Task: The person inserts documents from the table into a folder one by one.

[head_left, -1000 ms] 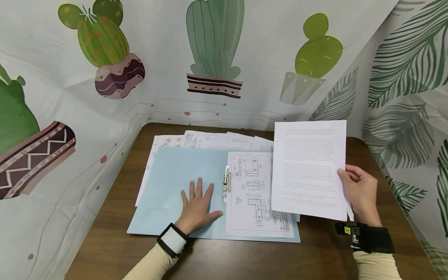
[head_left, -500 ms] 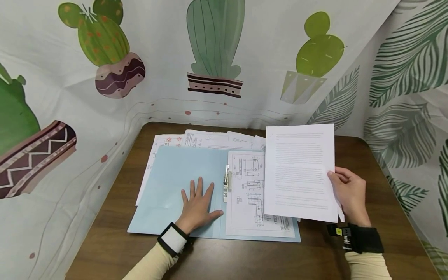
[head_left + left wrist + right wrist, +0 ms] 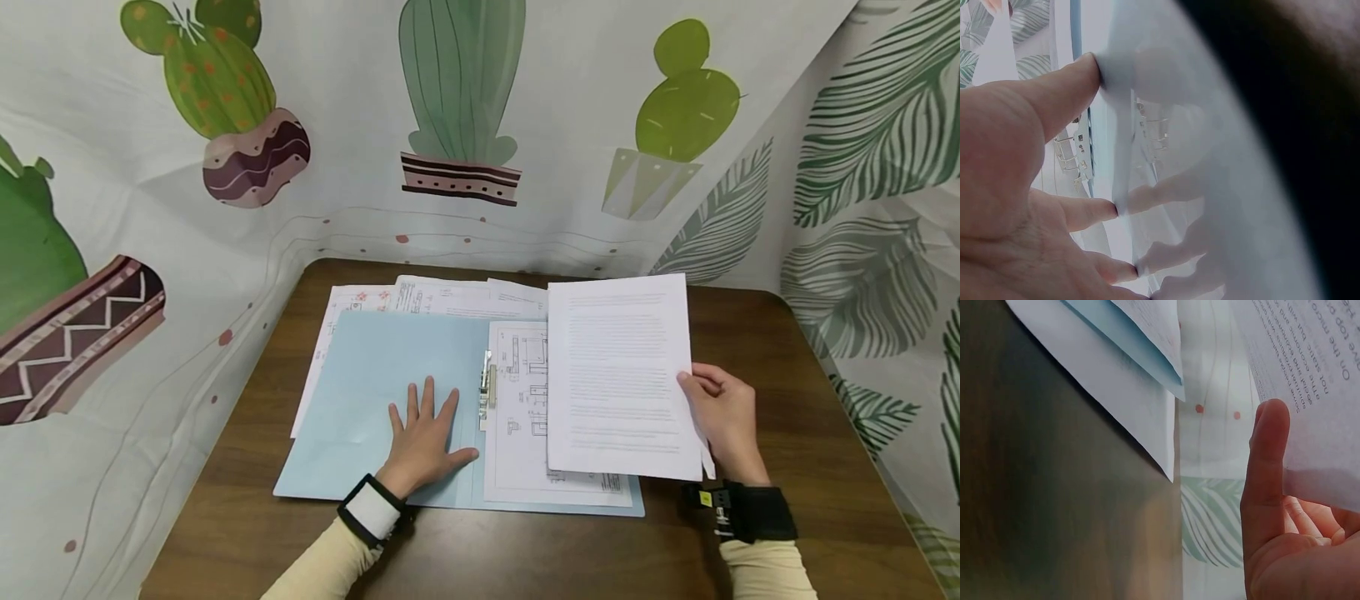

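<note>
My left hand (image 3: 423, 446), fingers spread straight, rests on the left cover of an open light-blue folder (image 3: 375, 358). In the left wrist view its fingertips press on the glossy cover. A metal binder clip mechanism (image 3: 486, 392) runs along the folder's spine. My right hand (image 3: 723, 417) pinches printed paper (image 3: 618, 375) by its right edge, thumb on the front as the right wrist view shows. The printed paper hangs over the folder's right side and covers part of a technical drawing sheet (image 3: 517, 475) lying there.
Several loose sheets (image 3: 465, 297) stick out from behind and under the folder. Everything lies on a dark wooden table (image 3: 525, 558). A cloth with cactus and leaf prints (image 3: 570, 100) hangs behind and at the sides.
My right hand has carried the printed paper leftward and slightly down, so it covers more of the drawing sheet. My left hand has stayed in place on the folder.
</note>
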Demonstrator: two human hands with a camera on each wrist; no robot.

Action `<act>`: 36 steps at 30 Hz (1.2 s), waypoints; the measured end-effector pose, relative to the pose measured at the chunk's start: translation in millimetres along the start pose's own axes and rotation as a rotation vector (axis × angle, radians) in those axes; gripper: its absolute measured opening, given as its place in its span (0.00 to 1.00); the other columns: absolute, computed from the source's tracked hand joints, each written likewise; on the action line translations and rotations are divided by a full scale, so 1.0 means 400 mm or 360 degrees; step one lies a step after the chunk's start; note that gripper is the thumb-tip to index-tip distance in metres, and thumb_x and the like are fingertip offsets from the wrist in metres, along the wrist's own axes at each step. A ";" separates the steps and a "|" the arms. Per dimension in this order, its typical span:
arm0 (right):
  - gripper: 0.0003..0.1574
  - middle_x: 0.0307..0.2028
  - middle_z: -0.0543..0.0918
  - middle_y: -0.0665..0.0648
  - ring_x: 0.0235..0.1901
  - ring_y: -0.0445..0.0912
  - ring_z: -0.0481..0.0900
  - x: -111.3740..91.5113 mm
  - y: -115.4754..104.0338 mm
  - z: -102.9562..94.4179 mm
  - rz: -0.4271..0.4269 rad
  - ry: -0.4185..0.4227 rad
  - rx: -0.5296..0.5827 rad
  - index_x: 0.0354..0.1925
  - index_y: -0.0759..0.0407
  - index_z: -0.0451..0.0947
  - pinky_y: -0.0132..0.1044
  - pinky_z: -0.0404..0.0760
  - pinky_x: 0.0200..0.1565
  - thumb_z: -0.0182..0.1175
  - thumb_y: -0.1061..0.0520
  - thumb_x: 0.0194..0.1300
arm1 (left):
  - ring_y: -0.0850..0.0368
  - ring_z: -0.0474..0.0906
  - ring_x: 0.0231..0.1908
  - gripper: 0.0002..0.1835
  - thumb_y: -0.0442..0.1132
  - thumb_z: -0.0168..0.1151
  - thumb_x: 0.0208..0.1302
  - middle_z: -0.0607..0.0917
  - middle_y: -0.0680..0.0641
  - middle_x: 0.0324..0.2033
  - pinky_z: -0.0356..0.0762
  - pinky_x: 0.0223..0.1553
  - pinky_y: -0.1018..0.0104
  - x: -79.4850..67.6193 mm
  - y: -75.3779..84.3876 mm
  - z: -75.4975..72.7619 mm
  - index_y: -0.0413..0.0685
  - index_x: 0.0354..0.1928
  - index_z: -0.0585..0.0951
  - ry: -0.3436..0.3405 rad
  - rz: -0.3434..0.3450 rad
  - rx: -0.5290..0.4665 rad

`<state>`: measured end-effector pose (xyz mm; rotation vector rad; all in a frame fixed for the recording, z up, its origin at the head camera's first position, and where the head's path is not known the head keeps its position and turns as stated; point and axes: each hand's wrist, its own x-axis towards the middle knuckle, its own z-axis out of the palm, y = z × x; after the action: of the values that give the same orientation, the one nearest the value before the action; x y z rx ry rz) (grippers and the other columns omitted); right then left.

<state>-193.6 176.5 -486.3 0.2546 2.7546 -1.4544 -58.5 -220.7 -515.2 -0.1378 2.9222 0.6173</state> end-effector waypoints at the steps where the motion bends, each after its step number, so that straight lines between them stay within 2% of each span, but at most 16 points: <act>1: 0.27 0.51 0.86 0.65 0.33 0.44 0.85 -0.002 0.001 0.004 0.0000 -0.0011 0.0002 0.64 0.59 0.80 0.30 0.82 0.31 0.59 0.45 0.76 | 0.24 0.37 0.77 0.53 0.61 0.76 0.56 0.48 0.28 0.78 0.35 0.67 0.20 0.000 0.000 -0.001 0.43 0.77 0.65 -0.0002 -0.0001 0.0003; 16: 0.25 0.49 0.87 0.65 0.35 0.47 0.85 -0.022 -0.001 0.048 0.0051 -0.0101 0.0012 0.62 0.60 0.80 0.31 0.81 0.32 0.59 0.46 0.76 | 0.24 0.37 0.77 0.53 0.61 0.76 0.55 0.49 0.28 0.78 0.35 0.67 0.20 0.004 0.003 -0.005 0.43 0.77 0.66 0.0006 0.0009 -0.0001; 28: 0.23 0.47 0.87 0.64 0.35 0.51 0.85 -0.035 0.003 0.086 -0.0009 -0.0130 0.0013 0.60 0.61 0.82 0.31 0.82 0.32 0.59 0.48 0.77 | 0.24 0.37 0.77 0.53 0.62 0.75 0.56 0.49 0.28 0.78 0.35 0.67 0.20 0.004 0.003 -0.008 0.43 0.77 0.66 0.0003 0.0005 0.0008; 36: 0.21 0.47 0.87 0.65 0.35 0.49 0.84 -0.044 -0.001 0.115 -0.0013 -0.0143 0.0040 0.59 0.63 0.82 0.29 0.81 0.32 0.61 0.52 0.75 | 0.24 0.37 0.76 0.53 0.61 0.76 0.56 0.49 0.27 0.78 0.35 0.66 0.20 0.003 0.002 -0.007 0.42 0.77 0.66 0.0009 0.0006 0.0001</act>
<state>-179.2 136.2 -510.4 0.1746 2.6719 -1.4650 -60.0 -221.1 -512.5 -0.1343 2.9287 0.6176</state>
